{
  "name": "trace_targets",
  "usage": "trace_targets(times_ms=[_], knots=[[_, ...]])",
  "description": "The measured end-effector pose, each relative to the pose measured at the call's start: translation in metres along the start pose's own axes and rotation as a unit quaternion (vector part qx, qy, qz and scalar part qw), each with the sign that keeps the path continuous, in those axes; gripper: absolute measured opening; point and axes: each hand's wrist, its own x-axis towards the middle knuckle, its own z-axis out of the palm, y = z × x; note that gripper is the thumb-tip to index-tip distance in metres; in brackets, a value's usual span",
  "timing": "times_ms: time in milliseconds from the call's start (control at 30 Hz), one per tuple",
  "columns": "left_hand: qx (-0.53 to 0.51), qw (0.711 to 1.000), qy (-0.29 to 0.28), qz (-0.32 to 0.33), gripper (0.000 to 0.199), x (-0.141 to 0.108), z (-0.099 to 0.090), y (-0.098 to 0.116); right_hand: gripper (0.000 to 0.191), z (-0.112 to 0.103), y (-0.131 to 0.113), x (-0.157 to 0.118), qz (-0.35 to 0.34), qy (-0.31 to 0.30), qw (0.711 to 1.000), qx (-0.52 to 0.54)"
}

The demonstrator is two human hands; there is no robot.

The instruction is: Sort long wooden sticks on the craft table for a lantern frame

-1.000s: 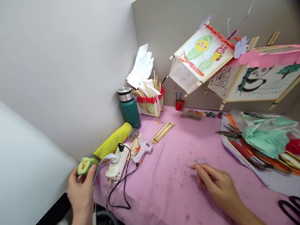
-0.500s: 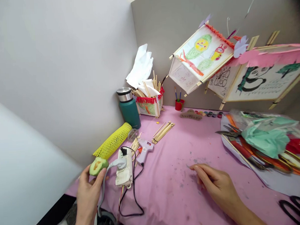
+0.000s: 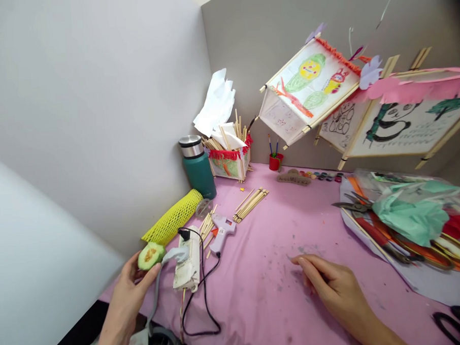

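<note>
My left hand [image 3: 124,289] is at the table's left edge, thumb and fingers around a cut piece of green-skinned melon [image 3: 151,255] whose cut face with an orange-yellow middle points up towards me. Just right of it lies a white power strip [image 3: 189,266] with a grey plug and a black plug in it. My right hand [image 3: 330,285] rests low over the pink cloth [image 3: 253,273], fingers curled and thumb against the forefinger. Whatever may be between those fingertips is too small or hidden to make out. A pale glue gun [image 3: 222,233] lies between the hands, beyond the strip.
Bamboo sticks [image 3: 251,204], yellow foam netting [image 3: 174,215] and a teal bottle [image 3: 199,168] lie or stand further back. At right are pliers [image 3: 355,203], crumpled green tissue [image 3: 410,210] and black-handled scissors [image 3: 455,323]. Paper lanterns [image 3: 310,85] hang above. Black cord loops beside the strip.
My left hand has shifted slightly left and down, and the melon's cut face has turned more towards me. The power strip has tilted and moved a little left. My right hand stays almost still.
</note>
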Motion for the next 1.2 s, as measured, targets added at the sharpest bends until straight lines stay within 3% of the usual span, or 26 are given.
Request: trace_targets(times_ms=[167,267,367,467,567,667,800,933,1067,1133,1200], knots=[[0.047,0.999,-0.024,0.004,0.084,-0.007,-0.005,-0.001,0.035,-0.001,0.001,0.0,0.0,0.004,1.0,-0.006],[0.129,0.989,0.036,0.056,0.081,-0.013,-0.009,0.007,0.036,-0.001,0.001,0.0,-0.003,0.004,1.0,-0.014],[0.26,0.925,0.103,0.257,0.059,-0.017,-0.007,0.02,0.036,-0.001,0.0,0.0,-0.003,0.008,1.0,-0.013],[0.344,0.831,0.072,0.431,0.033,-0.015,0.002,0.031,0.036,0.0,0.0,0.0,0.002,0.009,1.0,-0.007],[0.395,0.779,0.037,0.486,0.022,-0.008,0.011,0.035,0.036,0.0,-0.001,-0.001,0.004,0.005,1.0,-0.007],[0.417,0.754,0.009,0.507,0.021,-0.001,0.017,0.038,0.037,-0.001,-0.003,-0.001,-0.002,0.003,1.0,-0.009],[0.424,0.748,0.003,0.51,0.02,0.006,0.026,0.042,0.037,-0.001,-0.004,0.0,-0.003,0.004,1.0,-0.014],[0.412,0.762,0.008,0.499,0.018,0.013,0.033,0.042,0.037,-0.001,-0.005,0.001,-0.004,0.004,1.0,-0.013],[0.346,0.799,-0.025,0.491,0.025,0.008,0.03,0.046,0.037,0.0,-0.005,0.0,-0.002,0.001,1.0,-0.011],[0.293,0.827,0.006,0.479,0.028,-0.004,0.028,0.051,0.037,0.0,-0.004,0.0,-0.001,0.001,1.0,-0.014],[0.233,0.852,0.071,0.463,0.016,-0.021,0.029,0.056,0.037,0.0,-0.005,0.0,-0.005,0.002,1.0,-0.014]])
